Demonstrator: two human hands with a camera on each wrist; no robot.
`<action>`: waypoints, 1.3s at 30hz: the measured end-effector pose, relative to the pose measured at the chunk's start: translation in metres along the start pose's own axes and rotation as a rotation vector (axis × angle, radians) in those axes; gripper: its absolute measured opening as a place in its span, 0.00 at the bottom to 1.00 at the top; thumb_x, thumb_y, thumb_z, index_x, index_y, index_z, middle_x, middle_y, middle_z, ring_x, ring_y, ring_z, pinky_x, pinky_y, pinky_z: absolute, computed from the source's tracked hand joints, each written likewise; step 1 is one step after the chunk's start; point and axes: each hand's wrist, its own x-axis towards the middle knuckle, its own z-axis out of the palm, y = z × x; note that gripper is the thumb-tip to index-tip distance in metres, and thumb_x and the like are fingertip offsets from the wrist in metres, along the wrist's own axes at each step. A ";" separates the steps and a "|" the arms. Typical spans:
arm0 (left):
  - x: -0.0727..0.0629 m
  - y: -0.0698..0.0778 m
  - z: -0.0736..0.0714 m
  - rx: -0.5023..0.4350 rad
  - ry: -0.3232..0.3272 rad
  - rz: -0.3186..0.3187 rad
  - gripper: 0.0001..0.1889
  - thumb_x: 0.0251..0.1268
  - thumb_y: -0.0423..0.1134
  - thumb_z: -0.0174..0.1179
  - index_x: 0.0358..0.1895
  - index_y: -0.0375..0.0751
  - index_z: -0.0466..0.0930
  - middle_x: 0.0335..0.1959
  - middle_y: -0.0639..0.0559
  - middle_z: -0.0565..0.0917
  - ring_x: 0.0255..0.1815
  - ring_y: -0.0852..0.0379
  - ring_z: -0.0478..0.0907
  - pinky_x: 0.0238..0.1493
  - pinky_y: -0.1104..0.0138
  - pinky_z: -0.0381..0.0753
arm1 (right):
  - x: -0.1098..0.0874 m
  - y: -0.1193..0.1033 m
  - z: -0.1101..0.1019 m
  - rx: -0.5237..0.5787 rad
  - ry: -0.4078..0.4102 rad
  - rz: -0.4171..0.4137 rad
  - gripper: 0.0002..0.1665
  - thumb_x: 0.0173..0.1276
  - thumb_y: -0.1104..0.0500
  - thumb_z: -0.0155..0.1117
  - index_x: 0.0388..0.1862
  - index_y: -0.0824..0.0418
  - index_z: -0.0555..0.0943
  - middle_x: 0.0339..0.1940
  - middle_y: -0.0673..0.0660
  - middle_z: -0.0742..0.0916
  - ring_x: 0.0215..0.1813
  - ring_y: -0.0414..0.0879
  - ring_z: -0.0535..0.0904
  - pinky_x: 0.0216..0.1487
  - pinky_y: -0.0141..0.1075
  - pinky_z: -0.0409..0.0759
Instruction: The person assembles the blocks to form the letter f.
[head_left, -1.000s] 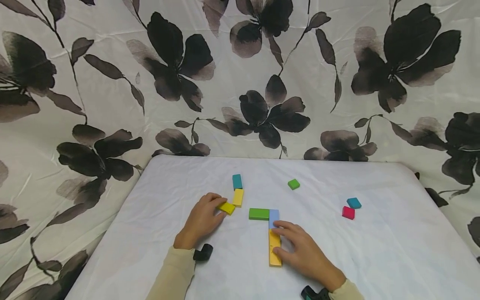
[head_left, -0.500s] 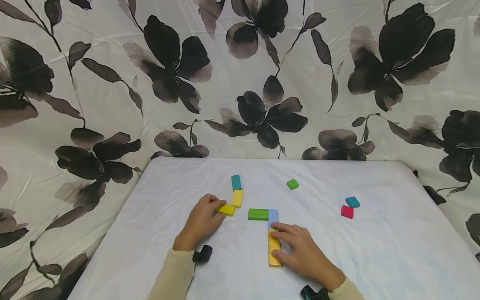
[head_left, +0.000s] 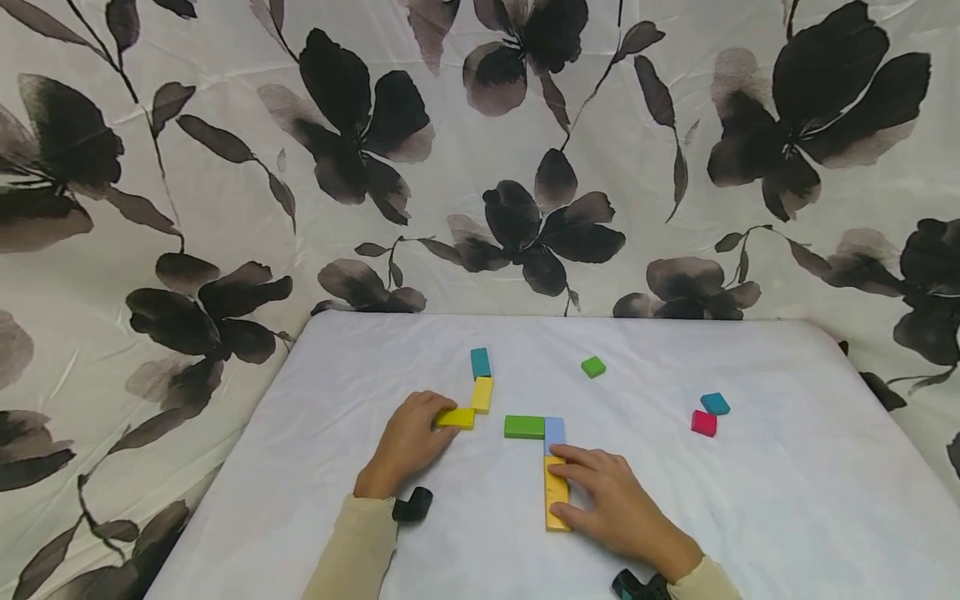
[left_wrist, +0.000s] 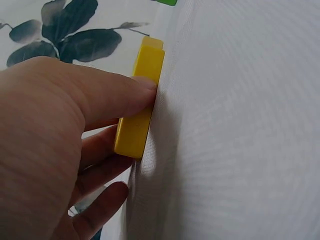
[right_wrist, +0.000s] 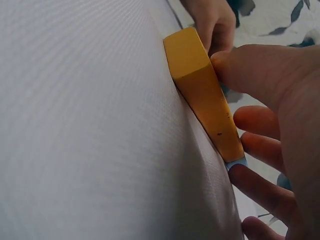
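My left hand (head_left: 407,437) pinches a yellow block (head_left: 461,419), its thumb pressed on the near side in the left wrist view. This block lies crosswise, its right end at the lower end of a paler yellow block (head_left: 483,395). A teal block (head_left: 481,363) continues the line at the top. My right hand (head_left: 622,508) rests beside a long orange-yellow block (head_left: 555,487), thumb and fingertips touching its right edge with the fingers spread. Above that block stands a light blue block (head_left: 554,433), and a green block (head_left: 524,427) extends left from the blue one's upper end.
A small green block (head_left: 593,367) lies farther back on the white-covered table (head_left: 787,500). At the right, a blue-teal block (head_left: 716,404) sits close to a red block (head_left: 703,423). A floral cloth (head_left: 450,125) hangs behind the table.
My left hand has turned the yellow block from a slant to nearly level, bringing its right end against the paler yellow block. My right hand keeps its place on the orange-yellow block.
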 end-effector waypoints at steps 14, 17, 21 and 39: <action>-0.005 0.003 -0.001 -0.212 -0.016 -0.098 0.19 0.60 0.41 0.73 0.54 0.45 0.82 0.50 0.54 0.80 0.48 0.56 0.75 0.57 0.58 0.77 | -0.005 0.000 0.004 0.068 -0.019 0.015 0.29 0.67 0.39 0.68 0.63 0.50 0.82 0.72 0.40 0.73 0.68 0.41 0.69 0.66 0.52 0.66; -0.005 0.003 0.000 -0.229 -0.015 -0.068 0.19 0.60 0.41 0.72 0.54 0.46 0.82 0.51 0.55 0.80 0.49 0.57 0.75 0.57 0.59 0.76 | -0.005 0.000 0.004 0.060 -0.005 0.006 0.29 0.67 0.39 0.68 0.63 0.51 0.82 0.72 0.41 0.73 0.67 0.41 0.70 0.65 0.52 0.66; -0.002 0.006 0.000 -0.237 -0.006 -0.026 0.20 0.61 0.42 0.72 0.57 0.47 0.82 0.50 0.56 0.80 0.47 0.59 0.75 0.56 0.60 0.76 | -0.004 0.001 0.003 0.047 0.006 0.000 0.29 0.67 0.39 0.68 0.63 0.51 0.82 0.72 0.41 0.73 0.67 0.41 0.69 0.65 0.51 0.67; 0.009 0.020 -0.002 -0.247 -0.031 0.027 0.21 0.62 0.42 0.72 0.59 0.47 0.84 0.47 0.58 0.78 0.44 0.59 0.74 0.51 0.63 0.78 | 0.000 -0.001 0.001 0.042 0.010 0.005 0.28 0.66 0.42 0.70 0.62 0.51 0.83 0.72 0.42 0.74 0.66 0.42 0.70 0.64 0.51 0.67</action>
